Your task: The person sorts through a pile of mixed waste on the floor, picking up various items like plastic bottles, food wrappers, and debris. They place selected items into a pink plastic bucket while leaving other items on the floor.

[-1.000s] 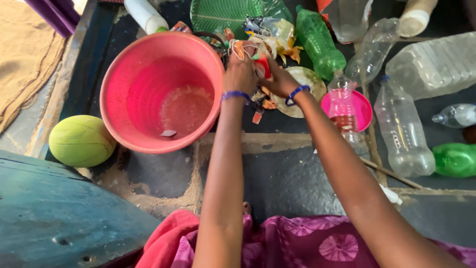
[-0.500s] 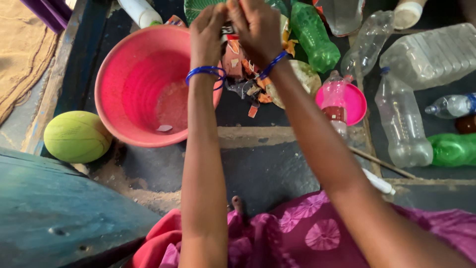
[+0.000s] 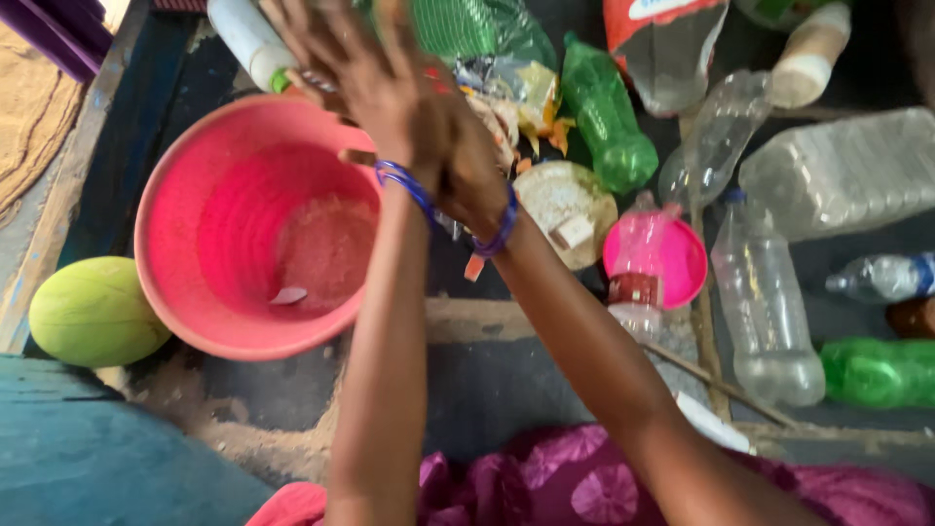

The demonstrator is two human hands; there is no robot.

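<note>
Pink plastic — a wide bucket sits on the dark floor, a small scrap lying inside it. Both hands are raised together above its far rim: the left hand has its fingers spread apart, blurred, while the right hand presses in behind it — I cannot tell whether its fingers grip anything. Torn wrappers lie just beyond; a yellow-green ball rests beside the bucket.

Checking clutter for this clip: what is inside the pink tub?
Inside the pink tub, a small pale scrap lies on its speckled, wet-looking bottom. The left hand and forearm cover the tub's far right rim, so that part is hidden.
</note>
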